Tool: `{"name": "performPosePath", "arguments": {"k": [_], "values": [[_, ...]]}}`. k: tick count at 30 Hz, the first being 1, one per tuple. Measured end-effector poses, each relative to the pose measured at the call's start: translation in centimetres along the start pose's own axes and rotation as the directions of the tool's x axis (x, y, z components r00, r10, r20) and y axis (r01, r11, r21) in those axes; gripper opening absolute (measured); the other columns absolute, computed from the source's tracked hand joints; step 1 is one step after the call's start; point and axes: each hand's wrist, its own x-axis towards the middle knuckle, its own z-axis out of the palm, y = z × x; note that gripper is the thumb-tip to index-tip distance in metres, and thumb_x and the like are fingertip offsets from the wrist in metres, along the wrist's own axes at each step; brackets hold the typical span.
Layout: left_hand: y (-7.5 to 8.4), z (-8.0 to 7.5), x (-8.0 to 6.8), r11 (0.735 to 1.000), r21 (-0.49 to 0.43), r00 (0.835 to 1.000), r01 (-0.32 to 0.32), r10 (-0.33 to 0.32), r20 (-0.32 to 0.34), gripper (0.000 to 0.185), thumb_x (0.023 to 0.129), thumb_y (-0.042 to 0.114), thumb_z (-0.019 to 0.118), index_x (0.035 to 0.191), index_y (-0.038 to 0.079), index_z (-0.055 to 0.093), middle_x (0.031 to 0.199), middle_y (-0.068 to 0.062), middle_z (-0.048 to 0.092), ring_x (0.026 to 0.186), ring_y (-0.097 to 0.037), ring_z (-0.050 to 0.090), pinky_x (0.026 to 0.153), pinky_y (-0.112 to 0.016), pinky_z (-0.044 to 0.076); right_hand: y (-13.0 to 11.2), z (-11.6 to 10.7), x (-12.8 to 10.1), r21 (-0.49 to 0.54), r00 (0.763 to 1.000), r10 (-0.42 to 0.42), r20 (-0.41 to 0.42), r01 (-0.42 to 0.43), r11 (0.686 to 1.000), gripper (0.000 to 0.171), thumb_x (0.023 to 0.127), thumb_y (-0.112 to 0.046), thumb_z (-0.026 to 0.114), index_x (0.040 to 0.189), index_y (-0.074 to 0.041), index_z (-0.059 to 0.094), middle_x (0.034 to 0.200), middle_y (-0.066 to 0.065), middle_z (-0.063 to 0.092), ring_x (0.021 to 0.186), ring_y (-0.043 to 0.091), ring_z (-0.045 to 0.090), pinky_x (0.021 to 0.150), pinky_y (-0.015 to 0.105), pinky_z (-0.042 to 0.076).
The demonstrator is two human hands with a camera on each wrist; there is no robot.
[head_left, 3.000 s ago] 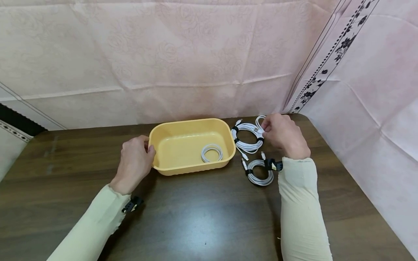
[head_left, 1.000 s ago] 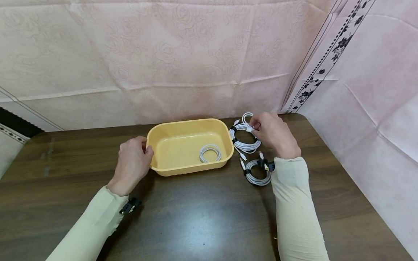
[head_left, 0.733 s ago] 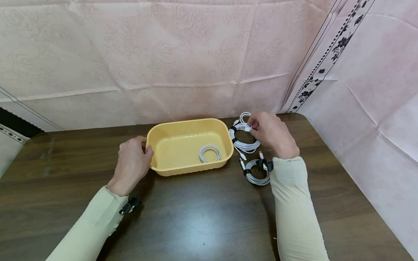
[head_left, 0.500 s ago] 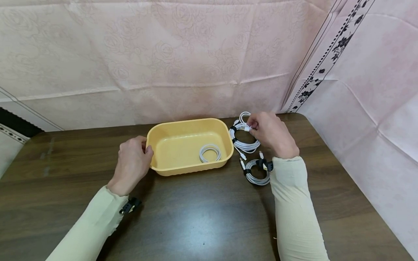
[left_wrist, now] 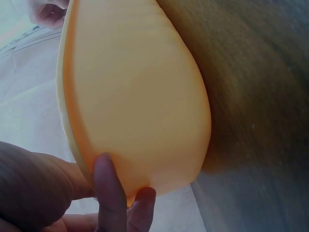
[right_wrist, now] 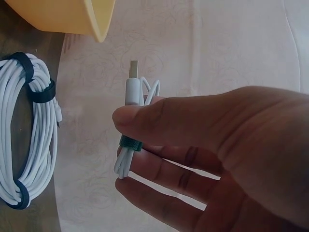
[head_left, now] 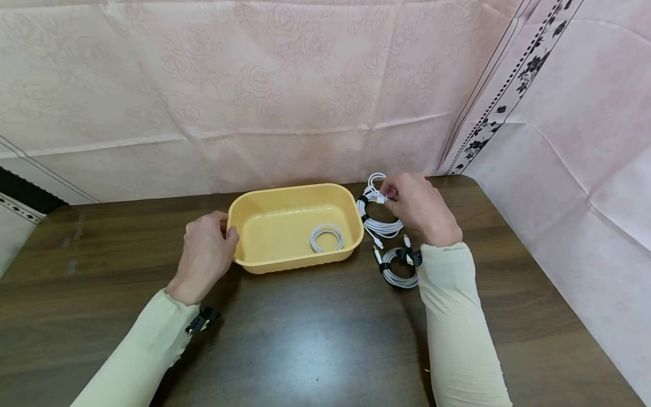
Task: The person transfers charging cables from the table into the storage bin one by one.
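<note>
Over the table [head_left: 285, 350], arms [head_left: 460, 322] extended, left hand [head_left: 205, 254] pinching yellow tub [head_left: 272, 234], right hand [head_left: 419, 206] pinching white cable [right_wrist: 131, 92]

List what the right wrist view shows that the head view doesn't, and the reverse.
Only the right wrist view shows the green tie around the held cable and the palm side of the right hand.

Only the head view shows the left hand gripping the end of the yellow tray, the coil inside it and the smaller coil on the table.

Both show the right hand pinching the held cable, at least part of the tray, and the larger black-tied coil.
</note>
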Motion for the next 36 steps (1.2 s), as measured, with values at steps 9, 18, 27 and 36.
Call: {"name": "performPosePath", "arguments": {"k": [9,18,27,36], "values": [[-0.1,0.0,0.0,1.0,-0.001,1.0,-0.001,0.001,0.0,0.031,0.098,0.01,0.055,0.118,-0.01,0.066,0.097,-0.023,0.069,0.08,-0.03,0.065,0.063,-0.038,0.056,-0.4,0.1,0.1,0.009,1.0,0.007,0.027,-0.007,1.0,0.014,0.092,-0.004,0.064,0.1,-0.009,0.074,0.096,0.007,0.07,0.086,0.024,0.062,0.077,0.046,0.052],[0.0,0.0,0.0,1.0,-0.001,1.0,-0.003,0.003,-0.003,0.03,0.097,0.01,0.055,0.117,-0.01,0.066,0.097,-0.023,0.068,0.079,-0.03,0.064,0.063,-0.038,0.056,-0.8,0.3,0.1,0.002,1.0,-0.018,0.02,0.018,1.0,0.013,0.091,-0.004,0.063,0.097,-0.011,0.073,0.095,0.006,0.07,0.087,0.025,0.062,0.077,0.046,0.052],[0.0,0.0,-0.1,1.0,-0.001,1.0,-0.008,0.008,-0.008,0.03,0.097,0.01,0.055,0.117,-0.011,0.067,0.097,-0.024,0.068,0.079,-0.031,0.064,0.064,-0.039,0.057,-1.0,0.6,0.2,-0.005,0.999,-0.036,0.009,0.036,0.999,0.014,0.09,-0.002,0.063,0.095,-0.011,0.072,0.093,0.005,0.069,0.086,0.024,0.061,0.076,0.045,0.051],[0.0,0.0,0.0,1.0,0.0,1.0,-0.006,0.006,-0.01,0.031,0.097,0.01,0.055,0.117,-0.01,0.067,0.096,-0.023,0.068,0.079,-0.03,0.063,0.062,-0.037,0.055,-1.1,0.6,0.3,0.003,0.999,-0.03,0.017,0.03,1.0,0.014,0.091,-0.003,0.064,0.098,-0.011,0.073,0.097,0.005,0.071,0.091,0.024,0.063,0.08,0.046,0.052]]}}
